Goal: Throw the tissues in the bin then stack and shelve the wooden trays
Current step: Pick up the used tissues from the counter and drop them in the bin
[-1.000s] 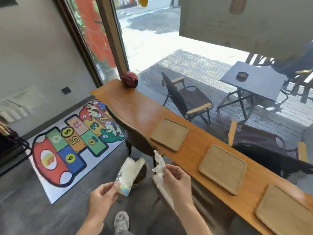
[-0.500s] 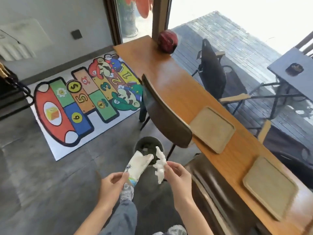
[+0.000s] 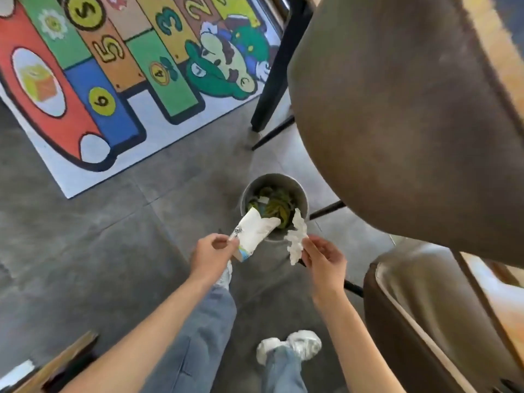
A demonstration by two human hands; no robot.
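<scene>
Two tissues are up over the bin (image 3: pixel 273 185), a small round metal one on the grey tiled floor (image 3: pixel 119 251) with green and yellow scraps inside. The left hand (image 3: pixel 211 255) pinches the flat printed tissue (image 3: pixel 252 232), whose far end hangs over the rim at about 7 o'clock. The right hand (image 3: pixel 323 259) has its grip closed on the crumpled white tissue (image 3: pixel 296 238) by the rim around 4 o'clock. A brown chair (image 3: pixel 397 109) looms at 2 o'clock. The hopscotch mat (image 3: pixel 119 66) at 10 o'clock shows 6, 5, 4, 3.
</scene>
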